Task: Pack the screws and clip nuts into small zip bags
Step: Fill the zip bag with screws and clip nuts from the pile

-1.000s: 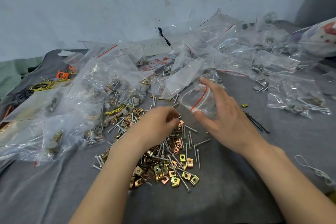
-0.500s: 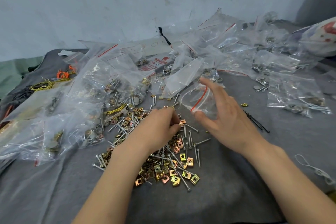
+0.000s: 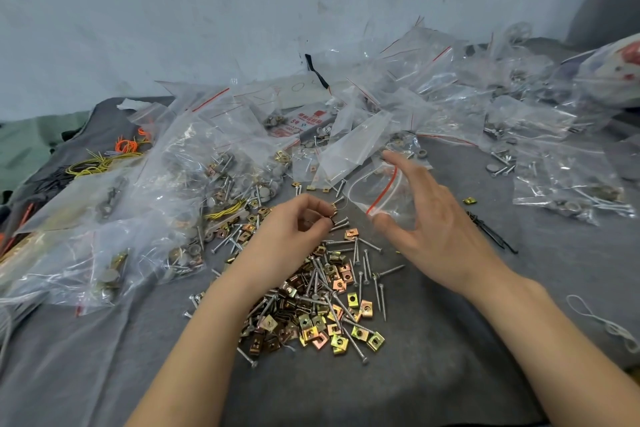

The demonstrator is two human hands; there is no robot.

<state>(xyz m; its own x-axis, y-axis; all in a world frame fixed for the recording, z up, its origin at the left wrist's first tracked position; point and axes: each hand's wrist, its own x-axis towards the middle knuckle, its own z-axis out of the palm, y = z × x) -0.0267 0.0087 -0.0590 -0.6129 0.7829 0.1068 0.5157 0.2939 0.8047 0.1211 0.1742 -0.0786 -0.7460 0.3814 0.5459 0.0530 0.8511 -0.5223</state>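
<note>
Where the grey-clothed counter (image 3: 69,374) runs off to my left, I see a heap of filled bags (image 3: 138,218), with a tangle of yellow and orange wires (image 3: 104,163) behind it. Next comes the left hand (image 3: 294,232), hovering over the far edge of the pile of screws and clip nuts (image 3: 329,305). Its fingers (image 3: 313,215) are curled in, pinching a brass-coloured clip nut (image 3: 334,209) at the tips. Whether a screw is gripped with it, I cannot tell.

Just right of that, the small zip bag (image 3: 381,191) is raised off the cloth with its red-lined mouth gaping toward the left hand. The right hand (image 3: 433,229) holds it, with the forefinger stretched along the far side and the thumb at the near corner, so the bag sits spanned between them. The other fingers are loosely spread.

Further right I make out a black tie (image 3: 491,232) on the cloth, more bagged hardware (image 3: 568,184) beyond it, and a white looped string (image 3: 602,322) near the edge.
</note>
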